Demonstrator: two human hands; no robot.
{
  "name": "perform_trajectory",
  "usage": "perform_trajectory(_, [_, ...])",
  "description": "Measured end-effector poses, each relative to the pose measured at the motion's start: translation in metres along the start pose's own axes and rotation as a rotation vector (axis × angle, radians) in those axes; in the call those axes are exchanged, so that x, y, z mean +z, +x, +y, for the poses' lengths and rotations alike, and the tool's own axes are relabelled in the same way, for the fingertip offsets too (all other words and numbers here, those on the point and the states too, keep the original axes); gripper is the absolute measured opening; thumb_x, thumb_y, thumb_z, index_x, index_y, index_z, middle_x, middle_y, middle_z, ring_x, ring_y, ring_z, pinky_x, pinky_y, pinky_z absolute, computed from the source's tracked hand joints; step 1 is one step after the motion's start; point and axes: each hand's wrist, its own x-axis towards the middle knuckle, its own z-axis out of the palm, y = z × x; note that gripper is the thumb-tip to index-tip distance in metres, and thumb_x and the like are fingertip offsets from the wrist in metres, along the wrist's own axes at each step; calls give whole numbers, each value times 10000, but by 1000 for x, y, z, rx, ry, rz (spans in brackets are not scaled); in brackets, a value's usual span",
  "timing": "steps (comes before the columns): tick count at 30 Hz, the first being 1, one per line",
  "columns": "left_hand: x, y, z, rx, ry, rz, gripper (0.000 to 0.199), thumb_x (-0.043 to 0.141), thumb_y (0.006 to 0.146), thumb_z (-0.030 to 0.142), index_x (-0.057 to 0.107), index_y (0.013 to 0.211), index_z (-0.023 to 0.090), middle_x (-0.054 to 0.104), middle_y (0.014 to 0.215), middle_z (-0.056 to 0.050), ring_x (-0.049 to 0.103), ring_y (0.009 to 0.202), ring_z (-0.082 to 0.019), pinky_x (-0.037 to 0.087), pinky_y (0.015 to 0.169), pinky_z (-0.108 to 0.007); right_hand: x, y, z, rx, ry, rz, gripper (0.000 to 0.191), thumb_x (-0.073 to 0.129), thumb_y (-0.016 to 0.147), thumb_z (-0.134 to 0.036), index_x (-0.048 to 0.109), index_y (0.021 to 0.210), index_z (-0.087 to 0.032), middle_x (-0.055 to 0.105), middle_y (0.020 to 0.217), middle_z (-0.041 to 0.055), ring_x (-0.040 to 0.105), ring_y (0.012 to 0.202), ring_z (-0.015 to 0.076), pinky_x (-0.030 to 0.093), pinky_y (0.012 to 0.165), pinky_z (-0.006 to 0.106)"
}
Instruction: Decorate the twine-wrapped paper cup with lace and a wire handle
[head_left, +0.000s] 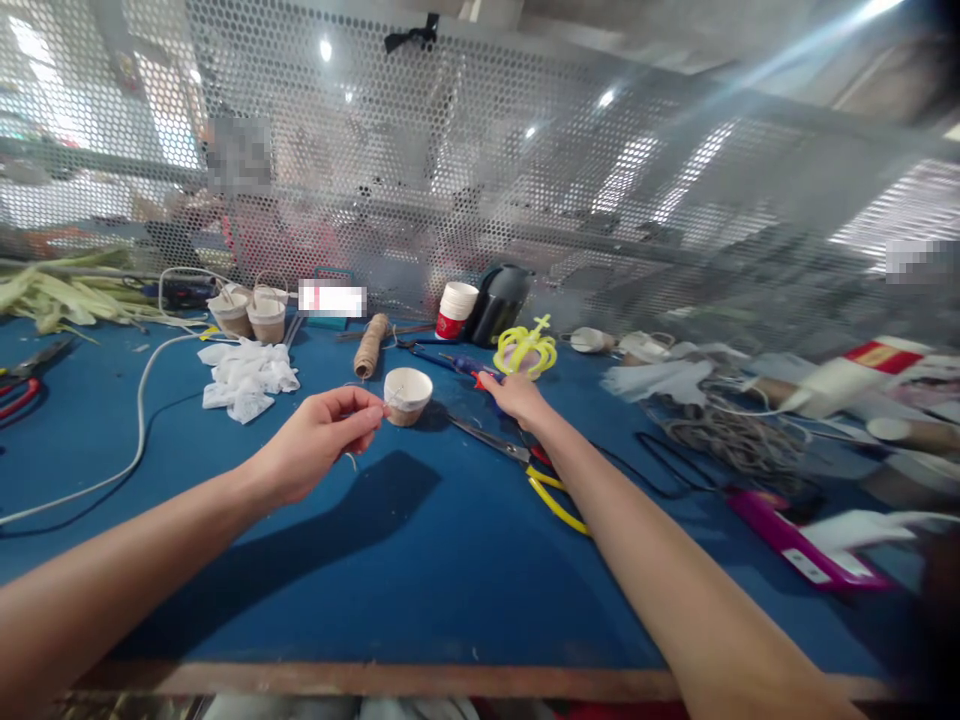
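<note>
My left hand [330,435] is closed in a pinch beside a small paper cup [409,416] with a white rim and a brown lower band. A thin pale string [351,460] shows under the fingers, and the fingertips come right up to the cup's left side. Farther right, my right hand [516,396] reaches out with its fingers closed on a blue glue gun [465,364] with an orange part, mostly covered by the hand. Scissors with yellow and red handles [551,484] lie open under my right forearm. Behind that hand stands a yellow openwork crown [525,352].
Twine on a roll [370,346], stacked paper cups [456,308] and a black kettle-like container [501,300] stand at the back. White gauze [247,378] and two small cups with handles [266,318] are left. A purple power strip [802,545] and tangled cord [731,435] lie right.
</note>
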Motion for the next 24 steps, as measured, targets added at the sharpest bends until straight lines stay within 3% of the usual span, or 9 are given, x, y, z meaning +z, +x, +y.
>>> perform_trajectory(6, [-2,0,3,5,-10,-7,185,603,698,306,557,765,139,485,555,38,407,511,-62,291,497,-213,8,7,6,-65,-271,-59,428,470,781,-469,628,686,-83,648,786,209,605,823,305,416,639,315])
perform_trajectory(14, [-4,2,0,-1,-44,-38,165,592,725,299,547,766,146,491,546,44,411,508,-53,282,501,-204,-38,24,18,-112,-436,75,432,366,857,-409,615,875,-56,626,905,210,578,903,291,395,687,305])
perform_trajectory(18, [0,2,-1,-13,-42,-33,154,594,725,285,545,761,144,492,545,42,412,510,-57,283,501,-204,-12,12,10,-156,-455,26,468,389,830,-482,624,803,-78,641,815,180,603,798,254,394,620,277])
perform_trajectory(21, [3,0,-2,-31,-32,-56,170,601,718,298,544,760,144,492,551,40,410,505,-59,282,496,-205,9,-4,3,-151,-474,28,464,392,827,-487,600,884,-77,638,807,171,605,764,262,389,574,286])
perform_trajectory(24, [2,-2,-4,-38,-17,-60,175,600,720,308,547,767,148,492,548,41,412,503,-59,285,494,-200,8,-24,3,-201,-506,66,419,387,846,-440,556,982,-82,623,881,171,587,816,262,392,610,299])
